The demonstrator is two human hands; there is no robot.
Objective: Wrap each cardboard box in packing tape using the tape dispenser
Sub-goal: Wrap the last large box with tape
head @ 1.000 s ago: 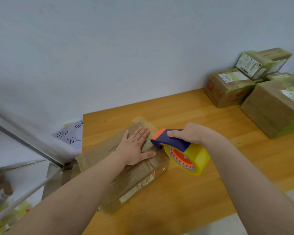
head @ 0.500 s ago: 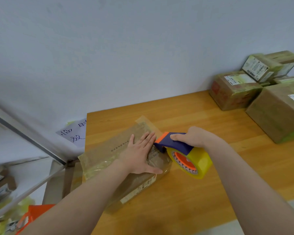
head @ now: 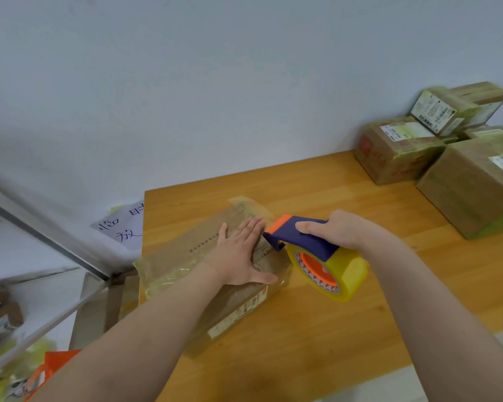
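A flat cardboard box covered in clear tape lies at the left end of the wooden table. My left hand presses flat on its top, fingers straight. My right hand grips the purple and orange tape dispenser, which carries a yellow tape roll. The dispenser's orange front edge sits at the box's right end, beside my left fingertips. A loose tape flap sticks out at the box's far corner.
Several taped cardboard boxes with shipping labels are stacked at the table's far right by the wall. A large one stands nearest. A paper note with handwriting hangs left of the table. A metal rack and orange bag are at lower left.
The hands, box and dispenser keep the same pose. Only my head camera has shifted slightly, so the scene sits a little further right and lower.
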